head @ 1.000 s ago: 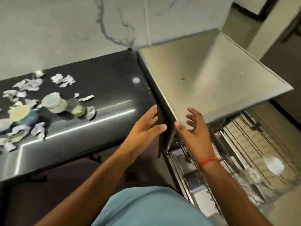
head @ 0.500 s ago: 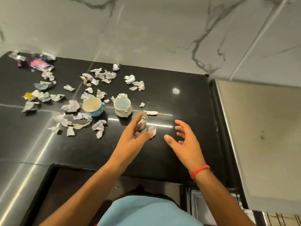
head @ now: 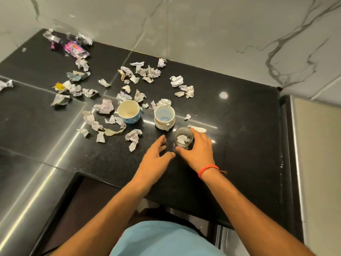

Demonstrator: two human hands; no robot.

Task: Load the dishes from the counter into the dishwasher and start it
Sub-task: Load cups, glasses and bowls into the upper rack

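Observation:
A small clear glass with a scrap of paper inside stands on the black counter. My right hand curls round it, fingers at its right side and thumb at its near base. Just left of the glass, my left hand hovers over the counter with straight fingers and holds nothing. Behind the glass stands a white mug, upright and empty. A blue-patterned cup stands left of the mug, also upright.
Several crumpled paper scraps lie scattered over the counter's middle and left, with a pink wrapper at the back. A marble wall rises behind. The beige appliance top adjoins the counter on the right.
The view swung left from the open dishwasher rack to the counter. Both hands reached forward; my right hand came to the glass and curled round it, while my left hand stayed beside it.

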